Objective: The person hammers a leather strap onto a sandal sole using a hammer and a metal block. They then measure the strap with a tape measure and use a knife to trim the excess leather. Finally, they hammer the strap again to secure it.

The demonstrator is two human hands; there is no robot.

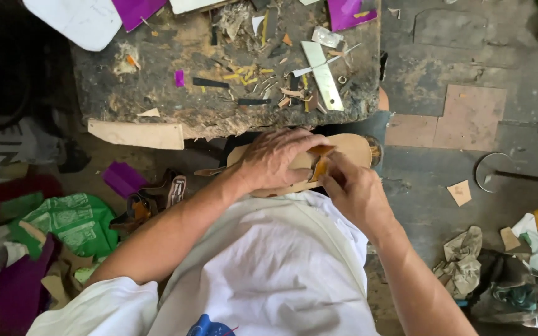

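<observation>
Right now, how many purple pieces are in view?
5: two sheets at the bench's top edge, a small scrap on the bench, one piece on the floor, a large one lower left. More may be hidden.

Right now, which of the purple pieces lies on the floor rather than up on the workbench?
The crumpled purple piece on the floor, left of the left hand, beside the sandals. The other purple scraps lie up on the workbench.

We saw a tan sole (pixel 344 149) with an orange-brown strap piece (pixel 320 163) at the centre. At twelve o'clock the dark, stained workbench (pixel 157 93) carried purple scraps (pixel 179 78), yellow slivers (pixel 244 74) and a pale metal ruler (pixel 322 74). At eight o'clock lay a green bag with a white print (pixel 73 221); at six, our white shirt (pixel 263 261).
</observation>
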